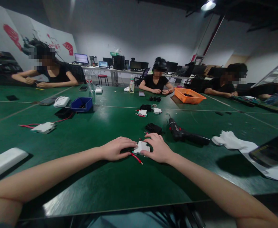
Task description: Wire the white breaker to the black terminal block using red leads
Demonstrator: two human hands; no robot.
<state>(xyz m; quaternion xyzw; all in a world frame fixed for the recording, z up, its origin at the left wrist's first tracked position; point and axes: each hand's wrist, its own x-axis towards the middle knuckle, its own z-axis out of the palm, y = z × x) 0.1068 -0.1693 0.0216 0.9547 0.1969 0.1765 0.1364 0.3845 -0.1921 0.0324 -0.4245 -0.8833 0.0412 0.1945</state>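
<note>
Directly in front of me, a small white plastic module (142, 148) lies at the table, and a short red wire (137, 158) sticks out from its near left side. My left hand (118, 148) grips its left end between fingers and thumb. On the right side, my right hand (159, 148) closes on the same module, thumb at the near edge and fingers over the far one. A black plastic piece (153, 128) rests just beyond my right fingers. The module's ends are partly hidden by my fingertips.
A black power drill (180, 133) lies to the right, then white gloves (231, 140). Another wired white module (44, 127), a blue bin (82, 104) and a long white case (6, 163) are leftward. Farther off are more modules (142, 112), an orange basket (189, 95) and several seated people.
</note>
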